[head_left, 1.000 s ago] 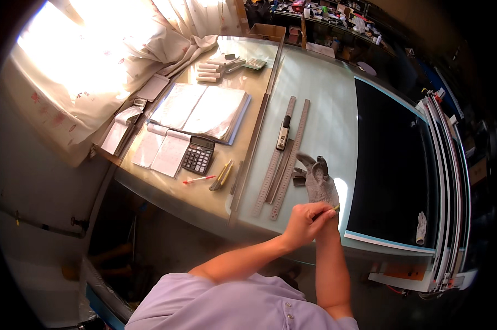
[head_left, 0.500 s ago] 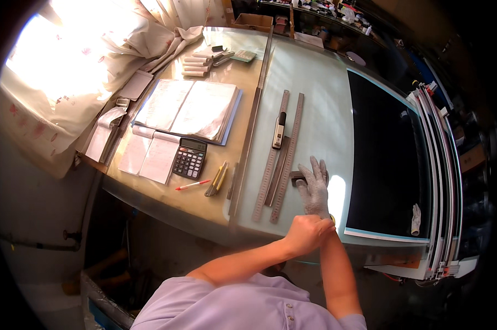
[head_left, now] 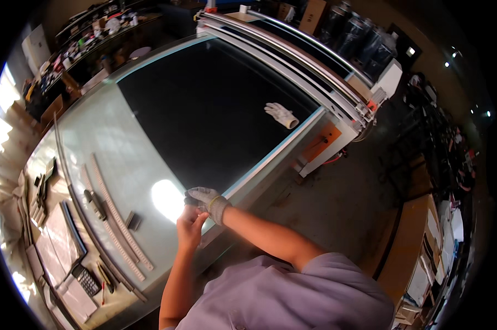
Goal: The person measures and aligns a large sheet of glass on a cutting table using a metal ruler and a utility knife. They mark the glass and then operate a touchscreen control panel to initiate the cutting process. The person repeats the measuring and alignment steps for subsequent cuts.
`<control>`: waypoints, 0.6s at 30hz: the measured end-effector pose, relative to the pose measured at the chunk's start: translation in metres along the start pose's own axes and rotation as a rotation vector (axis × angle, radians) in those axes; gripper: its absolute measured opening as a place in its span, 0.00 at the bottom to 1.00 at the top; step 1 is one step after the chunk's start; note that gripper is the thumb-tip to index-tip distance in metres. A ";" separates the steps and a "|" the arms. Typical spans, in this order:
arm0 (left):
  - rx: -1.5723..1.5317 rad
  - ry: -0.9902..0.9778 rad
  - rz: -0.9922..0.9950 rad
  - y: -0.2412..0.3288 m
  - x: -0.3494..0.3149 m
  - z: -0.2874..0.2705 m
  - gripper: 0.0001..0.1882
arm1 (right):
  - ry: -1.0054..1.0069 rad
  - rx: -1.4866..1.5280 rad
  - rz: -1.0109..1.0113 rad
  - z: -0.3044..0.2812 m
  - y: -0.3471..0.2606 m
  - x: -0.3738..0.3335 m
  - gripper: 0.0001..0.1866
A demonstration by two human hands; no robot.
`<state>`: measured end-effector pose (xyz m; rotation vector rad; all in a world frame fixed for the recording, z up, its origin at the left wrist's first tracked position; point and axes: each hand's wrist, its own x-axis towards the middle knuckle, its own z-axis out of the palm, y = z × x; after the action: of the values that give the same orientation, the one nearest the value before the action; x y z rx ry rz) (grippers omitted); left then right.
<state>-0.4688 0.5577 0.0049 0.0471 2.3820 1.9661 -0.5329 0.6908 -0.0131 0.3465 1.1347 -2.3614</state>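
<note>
A gray glove (head_left: 219, 208) is on the right hand (head_left: 204, 198).
It is by the near edge of the pale table (head_left: 108, 132). The bare left hand (head_left: 190, 228) touches it; I cannot tell if either hand pinches anything. Farther right, a white glove (head_left: 282, 115) lies on a black sheet (head_left: 193, 110).

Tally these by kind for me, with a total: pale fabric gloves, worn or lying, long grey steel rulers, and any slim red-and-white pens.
Pale fabric gloves: 2, one on the right hand, one lying on the flat black sheet
Long grey steel rulers: 2
Slim red-and-white pen: 1
Total: 5
</note>
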 end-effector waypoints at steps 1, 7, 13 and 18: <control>0.115 0.013 -0.044 0.010 0.006 0.017 0.09 | -0.003 -0.134 -0.048 -0.032 -0.018 0.000 0.10; 0.091 0.230 -0.168 -0.003 0.053 0.121 0.08 | 0.682 -1.051 -0.536 -0.306 -0.172 0.019 0.08; 0.190 0.145 -0.203 0.032 0.084 0.213 0.06 | 1.032 -1.384 -0.159 -0.437 -0.306 0.058 0.30; 0.195 0.012 -0.172 0.066 0.127 0.267 0.07 | 0.728 -1.232 -0.474 -0.412 -0.329 0.063 0.17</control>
<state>-0.5806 0.8394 0.0169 -0.1571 2.4831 1.6619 -0.7556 1.1683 -0.0796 0.4989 2.9553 -1.3510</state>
